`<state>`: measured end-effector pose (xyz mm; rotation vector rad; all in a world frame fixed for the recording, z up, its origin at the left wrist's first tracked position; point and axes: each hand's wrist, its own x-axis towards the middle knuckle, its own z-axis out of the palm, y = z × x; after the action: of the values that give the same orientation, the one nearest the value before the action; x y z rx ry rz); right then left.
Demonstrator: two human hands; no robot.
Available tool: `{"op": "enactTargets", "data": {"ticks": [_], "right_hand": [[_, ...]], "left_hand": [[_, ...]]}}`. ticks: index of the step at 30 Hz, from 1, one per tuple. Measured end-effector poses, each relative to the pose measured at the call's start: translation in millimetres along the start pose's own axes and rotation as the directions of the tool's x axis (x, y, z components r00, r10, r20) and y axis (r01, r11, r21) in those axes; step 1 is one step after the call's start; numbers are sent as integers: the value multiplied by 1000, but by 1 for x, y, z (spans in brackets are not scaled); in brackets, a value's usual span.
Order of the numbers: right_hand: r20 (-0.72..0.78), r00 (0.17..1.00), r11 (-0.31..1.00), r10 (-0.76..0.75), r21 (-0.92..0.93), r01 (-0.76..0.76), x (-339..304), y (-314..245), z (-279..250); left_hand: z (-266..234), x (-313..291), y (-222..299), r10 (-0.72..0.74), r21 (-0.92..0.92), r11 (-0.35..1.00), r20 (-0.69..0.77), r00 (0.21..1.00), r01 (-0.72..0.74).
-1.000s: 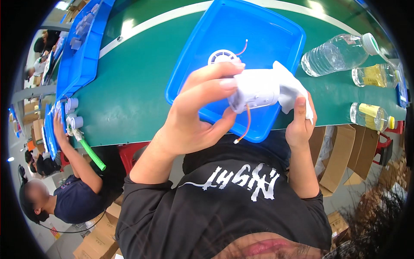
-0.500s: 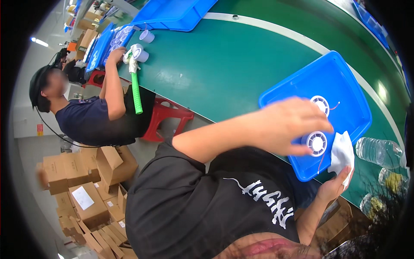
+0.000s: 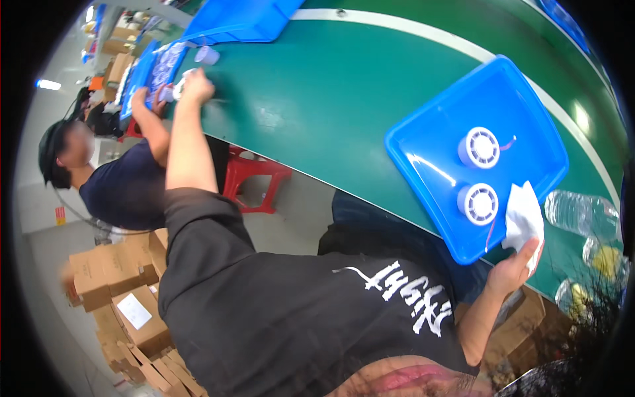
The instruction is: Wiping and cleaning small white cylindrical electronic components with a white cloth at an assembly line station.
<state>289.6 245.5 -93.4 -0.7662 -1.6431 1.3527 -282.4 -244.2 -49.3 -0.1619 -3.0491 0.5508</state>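
My left arm stretches to the far left, where my left hand (image 3: 197, 86) is closed beside the co-worker's hands. A small whitish thing (image 3: 180, 86) shows at its fingers; what they hold is partly hidden. My right hand (image 3: 510, 270) grips a crumpled white cloth (image 3: 522, 215) at the near right edge of the blue tray (image 3: 415, 175). In that tray sit two round white parts with slotted, fan-like faces: the far one (image 3: 479, 147) and the near one (image 3: 477, 204). Thin reddish wires come out of both.
Beyond my left hand stands a white cup (image 3: 207, 55), near another blue tray (image 3: 245, 23). A co-worker (image 3: 126, 188) sits at left, by a tray of cups (image 3: 165, 65) and a red stool (image 3: 254, 177). A clear plastic bottle (image 3: 579, 213) lies at right. Cardboard boxes (image 3: 112, 268) fill the floor.
My left hand has swung from above the blue tray to the far left, beside the co-worker's hands. The green-handled tool there is no longer visible. My right hand keeps holding the cloth.
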Motion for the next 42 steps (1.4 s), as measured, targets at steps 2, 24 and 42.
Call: {"op": "enactTargets", "data": {"ticks": [2, 24, 42], "right_hand": [[9, 1000, 995, -11, -100, 12, 1, -12, 2], [507, 862, 999, 23, -40, -3, 5, -99, 29], [382, 883, 897, 271, 233, -376, -3, -86, 15]], "left_hand": [[-4, -6, 10, 109, 2, 994, -132, 985, -110], [-173, -332, 336, 760, -857, -514, -476, 443, -38], [-187, -346, 346, 840, -891, -443, -375, 392, 97]]}}
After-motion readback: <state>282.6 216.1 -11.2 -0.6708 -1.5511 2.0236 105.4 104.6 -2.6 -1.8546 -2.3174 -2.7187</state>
